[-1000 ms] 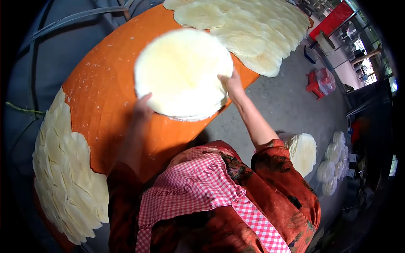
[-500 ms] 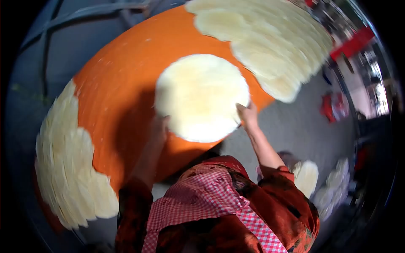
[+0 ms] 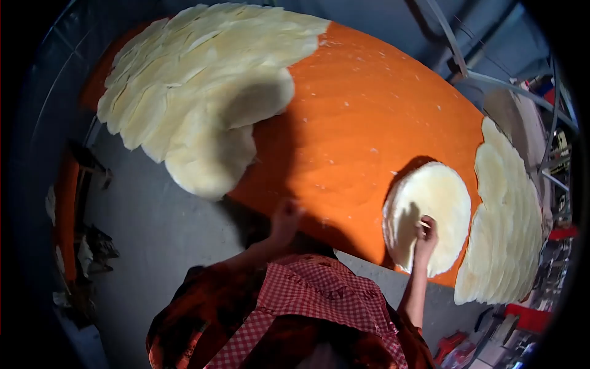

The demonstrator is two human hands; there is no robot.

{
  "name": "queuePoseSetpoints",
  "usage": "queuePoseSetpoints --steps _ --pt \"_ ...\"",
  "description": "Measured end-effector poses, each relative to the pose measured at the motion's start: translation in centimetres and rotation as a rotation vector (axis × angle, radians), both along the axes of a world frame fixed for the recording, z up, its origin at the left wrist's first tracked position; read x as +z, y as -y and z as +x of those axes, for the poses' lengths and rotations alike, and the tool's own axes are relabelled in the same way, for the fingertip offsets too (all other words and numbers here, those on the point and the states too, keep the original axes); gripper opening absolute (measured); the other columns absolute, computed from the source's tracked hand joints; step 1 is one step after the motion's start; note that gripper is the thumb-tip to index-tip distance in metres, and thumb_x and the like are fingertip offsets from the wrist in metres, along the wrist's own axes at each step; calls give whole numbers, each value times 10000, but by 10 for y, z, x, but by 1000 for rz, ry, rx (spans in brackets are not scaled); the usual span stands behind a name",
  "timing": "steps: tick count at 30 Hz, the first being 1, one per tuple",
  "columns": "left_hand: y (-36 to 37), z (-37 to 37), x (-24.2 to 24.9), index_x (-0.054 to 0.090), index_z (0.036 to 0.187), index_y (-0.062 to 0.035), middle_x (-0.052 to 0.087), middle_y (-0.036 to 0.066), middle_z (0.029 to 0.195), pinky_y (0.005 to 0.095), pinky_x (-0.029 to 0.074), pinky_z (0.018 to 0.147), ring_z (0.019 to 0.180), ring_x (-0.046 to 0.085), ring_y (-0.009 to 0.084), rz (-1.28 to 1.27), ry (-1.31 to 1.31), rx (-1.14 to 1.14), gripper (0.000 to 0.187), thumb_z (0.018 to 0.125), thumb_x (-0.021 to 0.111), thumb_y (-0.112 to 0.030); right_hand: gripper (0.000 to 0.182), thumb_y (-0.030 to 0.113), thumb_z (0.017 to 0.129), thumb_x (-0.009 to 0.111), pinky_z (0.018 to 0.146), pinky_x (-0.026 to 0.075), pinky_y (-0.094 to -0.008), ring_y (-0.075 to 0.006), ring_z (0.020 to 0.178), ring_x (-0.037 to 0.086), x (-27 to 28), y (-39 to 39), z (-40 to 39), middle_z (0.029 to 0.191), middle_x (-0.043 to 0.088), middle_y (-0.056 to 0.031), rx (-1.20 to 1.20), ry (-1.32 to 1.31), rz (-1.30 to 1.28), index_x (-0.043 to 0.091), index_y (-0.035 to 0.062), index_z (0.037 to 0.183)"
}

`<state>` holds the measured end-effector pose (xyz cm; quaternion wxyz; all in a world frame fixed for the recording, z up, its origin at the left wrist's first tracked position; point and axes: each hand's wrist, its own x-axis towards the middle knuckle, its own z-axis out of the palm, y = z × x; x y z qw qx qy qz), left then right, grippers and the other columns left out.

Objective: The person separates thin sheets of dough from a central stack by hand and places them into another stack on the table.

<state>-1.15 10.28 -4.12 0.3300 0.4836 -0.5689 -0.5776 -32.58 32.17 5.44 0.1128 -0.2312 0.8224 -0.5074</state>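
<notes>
On the orange table surface lies a thick stack of round, pale flat sheets, near the right side. My right hand is over this stack, its fingers pinched together; whatever is between them is too small to name. My left hand is near the front edge of the orange surface, in shadow and blurred, so its fingers cannot be made out. No sheet shows in it. Many overlapping pale sheets cover the left part of the table, the closest one reaching past its front edge.
More overlapping sheets cover the right end of the table. Metal frame bars stand behind it. A stool-like object is at the left on the grey floor. Red items lie at the lower right.
The view has swung toward the left, so the stack now appears farther right. Both hands were at the stack's edges; my left hand has left it and my right hand is now over its top.
</notes>
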Motion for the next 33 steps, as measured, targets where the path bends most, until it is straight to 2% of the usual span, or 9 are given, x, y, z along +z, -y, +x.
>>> queuePoseSetpoints --steps 7,12,16,20,22,28,29,31,33 --pt "156 278 -64 438 1115 -69 508 88 1088 368 467 799 955 527 202 435 -308 902 397 814 679 -162 177 15 842 641 719 514 -303 -194 788 628 -60 242 236 872 653 -91 813 3 20 605 11 1016" --pt "232 337 -51 457 1233 -49 591 89 1045 343 498 717 907 600 204 580 -644 381 464 848 639 -233 434 228 831 639 935 452 -434 -368 1122 535 -48 426 391 1243 546 -189 1286 -366 65 534 57 1216" --pt "239 328 -81 523 1175 -44 608 79 999 314 506 655 856 616 192 624 -691 355 367 853 626 -187 650 61 763 535 1110 260 -495 -361 1339 358 -71 534 493 1428 400 -194 1303 -898 -80 391 25 1395" --pt "231 326 -59 537 1192 -25 614 97 1101 353 529 795 985 615 226 731 -516 322 365 853 619 -132 486 91 802 498 917 442 -509 -332 1190 522 -96 592 518 1274 559 -132 1081 -1295 -252 539 87 1286" --pt "227 321 -27 521 1211 -21 604 109 1130 375 525 838 1011 611 241 782 -681 324 379 862 607 -141 380 91 769 508 773 507 -463 -345 945 633 -136 630 502 1076 649 -143 1431 -940 375 623 81 1131" --pt "228 309 -10 417 1326 -31 537 135 1270 450 493 939 1122 564 290 749 -868 291 503 902 595 -235 270 57 764 541 732 529 -414 -338 918 640 -23 545 401 1027 658 -167 1512 -979 163 652 28 1008" --pt "229 305 -4 398 1345 -35 523 138 1293 463 487 948 1140 554 297 732 -891 287 524 911 591 -258 192 133 840 538 635 527 -406 -271 816 644 -34 508 389 873 649 -164 1308 -622 18 652 54 972" --pt "228 298 16 392 1352 -44 515 141 1301 479 485 946 1147 546 305 790 -852 323 525 930 568 -302 309 125 796 568 744 537 -365 -250 930 643 -48 447 355 1048 651 -98 1514 -1033 162 619 77 1096" --pt "226 292 21 395 1351 -51 509 140 1303 492 481 946 1166 530 314 803 -787 328 499 965 501 -349 391 153 777 613 902 493 -399 -310 1103 577 -36 412 354 1176 592 -175 1575 -812 71 580 26 1145"
